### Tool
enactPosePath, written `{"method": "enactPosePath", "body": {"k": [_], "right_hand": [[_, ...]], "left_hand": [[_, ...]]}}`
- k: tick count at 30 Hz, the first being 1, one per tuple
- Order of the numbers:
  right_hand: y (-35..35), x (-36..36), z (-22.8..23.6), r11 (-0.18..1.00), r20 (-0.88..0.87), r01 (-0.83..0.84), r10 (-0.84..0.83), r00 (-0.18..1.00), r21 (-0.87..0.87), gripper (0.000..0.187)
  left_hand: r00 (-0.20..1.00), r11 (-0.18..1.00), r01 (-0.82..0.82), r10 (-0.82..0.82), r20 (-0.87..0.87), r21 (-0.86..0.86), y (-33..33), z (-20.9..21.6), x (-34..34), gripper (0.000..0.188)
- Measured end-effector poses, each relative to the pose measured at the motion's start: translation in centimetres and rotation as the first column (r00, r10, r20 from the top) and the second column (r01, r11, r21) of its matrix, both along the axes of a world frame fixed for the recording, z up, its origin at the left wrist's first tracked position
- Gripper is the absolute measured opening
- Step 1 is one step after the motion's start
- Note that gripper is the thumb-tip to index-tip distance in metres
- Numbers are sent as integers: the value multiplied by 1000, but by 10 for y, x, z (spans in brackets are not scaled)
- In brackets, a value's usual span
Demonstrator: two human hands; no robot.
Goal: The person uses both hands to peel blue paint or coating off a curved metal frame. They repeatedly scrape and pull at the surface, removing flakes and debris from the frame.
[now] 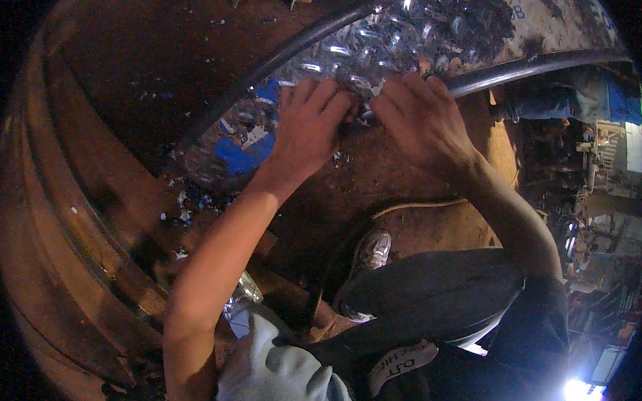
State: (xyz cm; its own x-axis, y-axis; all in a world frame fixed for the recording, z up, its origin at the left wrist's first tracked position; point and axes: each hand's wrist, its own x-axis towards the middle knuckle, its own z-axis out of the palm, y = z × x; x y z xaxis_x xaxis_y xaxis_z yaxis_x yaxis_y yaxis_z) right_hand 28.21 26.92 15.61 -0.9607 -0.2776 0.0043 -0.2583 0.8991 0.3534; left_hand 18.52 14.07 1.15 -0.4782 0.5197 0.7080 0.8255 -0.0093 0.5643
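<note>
A long metal panel (400, 38) with a raised tread pattern runs from the left middle to the upper right, framed by dark rounded rims. Blue film patches (238, 157) and a larger pale, torn covering (551, 19) cling to it. My left hand (307, 120) is closed, its curled fingers pressed to the panel near its lower side. Just to the right, my right hand (421, 119) is also closed, with fingers bent over the near rim (535, 66). The knuckles hide both sets of fingertips, and whatever they pinch cannot be made out.
Torn scraps (183, 205) litter the brown floor. Long brown beams (88, 208) lie along the left. A thin hose or cable (420, 205) crosses the floor near my shoe (372, 249). Another person's jeans-clad leg (558, 106) shows at right. A bright lamp (581, 391) shines at lower right.
</note>
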Motion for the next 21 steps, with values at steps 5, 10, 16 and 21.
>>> {"method": "enactPosePath", "body": {"k": [5,10,16,21], "right_hand": [[6,2,8,953,-22,24,-32,999,-301,25],[8,2,14,895,-100,-8,-41,994,-447,22],[4,-10,4,941,-81,25,-55,995,-336,24],[-5,-15,0,990,-79,-23,12,997,-143,33]], "left_hand": [[999,997,29,-32,42,74,-11,-16,-5,38],[988,993,-121,120,100,3,-54,-25,-18,35],[970,992,-105,117,212,-68,-66,0,-17,28],[966,996,-67,80,244,-61,-47,15,-7,29]]}}
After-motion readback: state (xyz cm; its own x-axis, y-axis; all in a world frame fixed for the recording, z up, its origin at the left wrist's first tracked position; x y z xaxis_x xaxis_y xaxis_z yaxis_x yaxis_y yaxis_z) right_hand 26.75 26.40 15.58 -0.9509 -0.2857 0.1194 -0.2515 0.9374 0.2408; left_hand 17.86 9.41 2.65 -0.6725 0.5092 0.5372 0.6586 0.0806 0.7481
